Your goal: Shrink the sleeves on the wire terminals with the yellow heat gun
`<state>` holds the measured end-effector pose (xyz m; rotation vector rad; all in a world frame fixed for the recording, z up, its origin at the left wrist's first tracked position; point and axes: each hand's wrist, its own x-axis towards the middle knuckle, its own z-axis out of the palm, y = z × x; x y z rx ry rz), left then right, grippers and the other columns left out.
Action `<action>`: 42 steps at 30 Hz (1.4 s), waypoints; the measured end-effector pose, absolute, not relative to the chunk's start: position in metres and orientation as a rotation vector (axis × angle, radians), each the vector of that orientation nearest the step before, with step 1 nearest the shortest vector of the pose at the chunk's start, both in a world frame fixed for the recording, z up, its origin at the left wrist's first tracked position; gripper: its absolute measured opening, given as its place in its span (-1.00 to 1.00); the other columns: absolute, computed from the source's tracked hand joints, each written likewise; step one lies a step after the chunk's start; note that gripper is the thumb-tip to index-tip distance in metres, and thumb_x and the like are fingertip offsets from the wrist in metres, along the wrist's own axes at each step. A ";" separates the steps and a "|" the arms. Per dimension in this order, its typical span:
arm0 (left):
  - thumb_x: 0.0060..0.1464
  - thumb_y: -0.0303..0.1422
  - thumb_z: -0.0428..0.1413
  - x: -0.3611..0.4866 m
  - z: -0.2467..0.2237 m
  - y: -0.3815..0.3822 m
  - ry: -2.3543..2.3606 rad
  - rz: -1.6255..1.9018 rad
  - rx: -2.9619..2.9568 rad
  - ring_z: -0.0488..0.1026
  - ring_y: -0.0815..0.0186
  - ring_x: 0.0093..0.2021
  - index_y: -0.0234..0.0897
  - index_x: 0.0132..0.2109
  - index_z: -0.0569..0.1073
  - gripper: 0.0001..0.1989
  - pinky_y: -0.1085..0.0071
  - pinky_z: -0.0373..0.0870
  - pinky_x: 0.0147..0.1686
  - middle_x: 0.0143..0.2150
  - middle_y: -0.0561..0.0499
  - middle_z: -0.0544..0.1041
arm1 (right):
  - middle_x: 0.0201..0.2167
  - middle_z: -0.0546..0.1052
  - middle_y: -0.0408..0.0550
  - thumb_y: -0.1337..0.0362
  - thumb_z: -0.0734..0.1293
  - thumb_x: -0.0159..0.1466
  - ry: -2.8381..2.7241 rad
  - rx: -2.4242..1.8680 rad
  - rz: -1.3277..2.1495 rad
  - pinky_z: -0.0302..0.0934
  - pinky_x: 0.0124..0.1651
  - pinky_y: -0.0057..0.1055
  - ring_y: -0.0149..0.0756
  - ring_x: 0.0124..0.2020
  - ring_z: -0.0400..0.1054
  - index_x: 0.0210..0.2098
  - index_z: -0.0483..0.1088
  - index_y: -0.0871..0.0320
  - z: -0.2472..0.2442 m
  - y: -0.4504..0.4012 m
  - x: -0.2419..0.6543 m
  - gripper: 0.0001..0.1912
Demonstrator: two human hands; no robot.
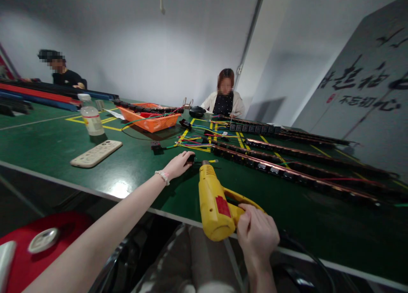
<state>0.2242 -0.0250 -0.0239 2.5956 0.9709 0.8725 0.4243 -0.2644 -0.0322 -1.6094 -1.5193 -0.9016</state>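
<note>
- The yellow heat gun (213,216) is gripped by its handle in the right hand (259,230), over the near edge of the counter (137,165); whether it is switched on cannot be told.
- A small dark plug (191,159) is pinched in the left hand (177,165), just beside the nozzle (205,162) — a burn could be caused by a slight swing leftward.
- The yellow wire tip (214,161) could be scorched if heat is held too close.
- The bundled wires (199,145) beyond could be softened — or snagged — by a forward push.
</note>
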 end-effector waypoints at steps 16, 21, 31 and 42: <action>0.08 -0.40 0.00 0.225 -0.023 -0.026 0.973 0.901 2.594 0.40 0.17 -0.01 -0.21 0.13 0.24 -0.56 0.24 0.34 0.00 0.01 -0.13 0.38 | -0.45 0.52 -0.12 0.36 0.06 0.29 -1.453 -1.738 -1.004 0.09 -0.21 -0.42 -0.37 -0.40 0.34 -0.36 0.40 0.17 -0.032 -0.272 0.441 -0.71; 0.06 -0.42 0.01 0.225 -0.022 -0.027 0.990 0.905 2.618 0.40 0.18 -0.02 -0.20 0.12 0.25 -0.55 0.25 0.35 -0.01 0.01 -0.12 0.38 | -0.51 0.48 -0.13 0.33 0.08 0.30 -1.464 -1.749 -1.045 0.04 -0.27 -0.41 -0.37 -0.44 0.30 -0.37 0.39 0.16 -0.031 -0.269 0.428 -0.73; 0.07 -0.30 0.03 0.224 -0.018 -0.025 1.061 0.853 2.715 0.40 0.18 -0.01 -0.16 0.11 0.26 -0.57 0.17 0.21 0.08 0.01 -0.06 0.43 | -0.48 0.49 -0.12 0.31 0.10 0.30 -1.593 -1.620 -0.830 0.05 -0.25 -0.39 -0.39 -0.42 0.30 -0.37 0.39 0.17 -0.030 -0.259 0.406 -0.74; 0.09 -0.09 -0.07 0.153 -0.011 0.019 1.360 0.842 2.870 0.39 0.17 -0.01 -0.16 -0.18 0.43 -0.68 -0.01 -0.17 0.26 -0.10 -0.03 0.51 | -0.42 0.52 -0.12 0.36 0.14 0.27 -1.632 -1.478 -0.717 0.14 -0.18 -0.42 -0.42 -0.38 0.37 -0.31 0.39 0.18 -0.026 -0.272 0.440 -0.81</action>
